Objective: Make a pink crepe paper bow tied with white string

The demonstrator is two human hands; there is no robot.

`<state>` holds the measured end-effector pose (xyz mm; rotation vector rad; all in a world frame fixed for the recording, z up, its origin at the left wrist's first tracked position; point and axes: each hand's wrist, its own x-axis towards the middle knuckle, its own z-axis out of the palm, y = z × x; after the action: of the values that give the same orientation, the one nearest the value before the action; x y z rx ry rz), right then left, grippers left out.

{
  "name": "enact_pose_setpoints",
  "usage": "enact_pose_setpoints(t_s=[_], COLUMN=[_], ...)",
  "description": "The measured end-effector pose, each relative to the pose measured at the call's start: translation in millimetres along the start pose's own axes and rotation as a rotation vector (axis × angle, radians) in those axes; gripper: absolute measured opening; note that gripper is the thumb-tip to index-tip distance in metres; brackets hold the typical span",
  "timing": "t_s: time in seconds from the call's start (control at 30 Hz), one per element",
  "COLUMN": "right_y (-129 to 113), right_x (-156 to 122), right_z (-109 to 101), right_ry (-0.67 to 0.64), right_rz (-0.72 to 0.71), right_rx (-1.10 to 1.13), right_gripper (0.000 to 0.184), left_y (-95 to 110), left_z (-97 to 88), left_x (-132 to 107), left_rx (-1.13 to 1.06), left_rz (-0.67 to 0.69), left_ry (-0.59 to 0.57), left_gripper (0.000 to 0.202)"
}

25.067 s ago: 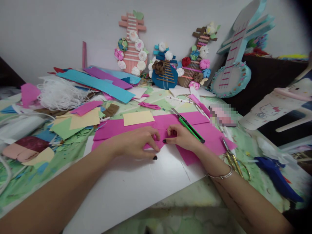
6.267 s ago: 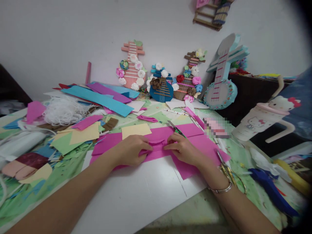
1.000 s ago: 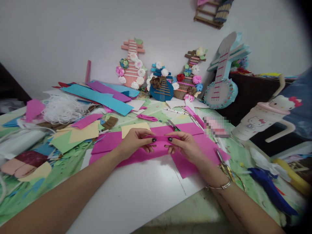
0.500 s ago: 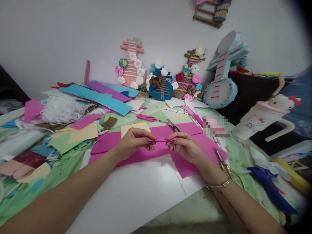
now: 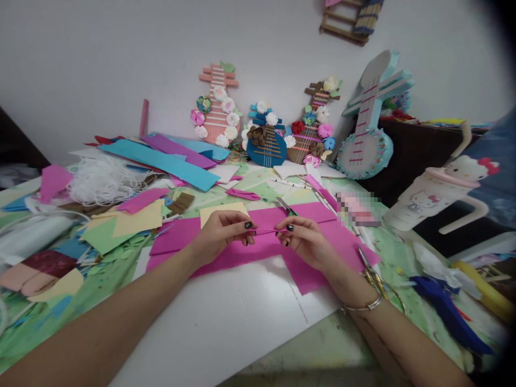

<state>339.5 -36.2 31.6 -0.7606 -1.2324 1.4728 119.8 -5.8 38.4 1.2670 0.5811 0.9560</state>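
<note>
We work at a table that is covered with a green patterned cloth point(image 5: 102, 303), and on the cloth lies a white board point(image 5: 201, 322) with a smooth, slightly shiny surface. On the board are spread large sheets of magenta paper point(image 5: 229, 258). Above these sheets we hold a narrow magenta strip point(image 5: 265, 232), stretched level between our two hands. Our left hand point(image 5: 226, 231) pinches one end of it between thumb and fingers, and our right hand point(image 5: 304, 239) pinches the other end in the same way; the hands are near to each other but do not touch.

Just behind the hands we see a cream paper point(image 5: 208, 213) and a cutter point(image 5: 287, 207) with its blade out, partly hidden by the right hand. To the right are the gold-handled scissors point(image 5: 371, 272), a blue tool point(image 5: 449, 317) and a white cup point(image 5: 421, 200) with a pink rim. On the left the cloth carries many paper scraps point(image 5: 100, 236) and a tangled heap of white string point(image 5: 102, 180), with long blue strips point(image 5: 161, 161) behind.

At the back, against the pale wall point(image 5: 113, 59), stand three flower-decorated paper instruments point(image 5: 278, 153), and to their right a bigger light blue one point(image 5: 365, 156). A small wooden frame point(image 5: 342, 33) shows high on the wall.
</note>
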Motion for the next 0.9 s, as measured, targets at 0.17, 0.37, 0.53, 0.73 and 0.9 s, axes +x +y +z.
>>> enact_pose_setpoints(t_s=[0.17,0.37,0.53,0.73,0.9], right_y=[0.8,0.9,2.4,2.5,2.2], right_x=[1.4,3.2,3.6,4.4,4.9], right_z=[2.6,1.0,-0.7,-0.6,0.1], right_ry=[0.051,0.085,0.092,0.112,0.163], right_rz=[-0.014,-0.012,-0.004,-0.008,-0.038], right_rx=[-0.034,-0.058,-0.058,-0.091,-0.157], right_gripper=[0.015,0.027,0.027,0.027,0.035], left_y=[-2.6,-4.2,-6.4,-6.9,-6.3], left_z=[1.4,-1.4,-2.5,-2.4,-1.6], left_x=[2.5,4.7,5.2,4.6,5.8], left_rx=[0.082,0.102,0.092,0.071,0.069], left_rz=[0.015,-0.071,-0.139,-0.169,-0.19], left_ry=[0.072,0.114,0.127,0.138,0.125], left_gripper=[0.024,0.034,0.037,0.033,0.027])
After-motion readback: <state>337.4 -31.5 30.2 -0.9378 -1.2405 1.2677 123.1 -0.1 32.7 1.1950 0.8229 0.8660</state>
